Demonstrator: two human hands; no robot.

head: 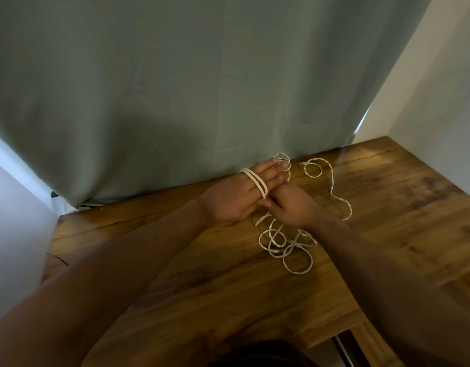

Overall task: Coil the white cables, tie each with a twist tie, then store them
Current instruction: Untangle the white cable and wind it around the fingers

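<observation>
A white flat cable lies in loose loops on the wooden table. My left hand is held flat with its fingers straight, and two turns of the cable are wrapped across its fingers. My right hand is beside it, fingers closed on the cable at the left hand's edge. A second, twisted white cable curls near the curtain and runs down to the right of my right wrist.
A grey-green curtain hangs along the table's far edge. White walls stand on the right and left. The table's front edge and a gap show at the lower right.
</observation>
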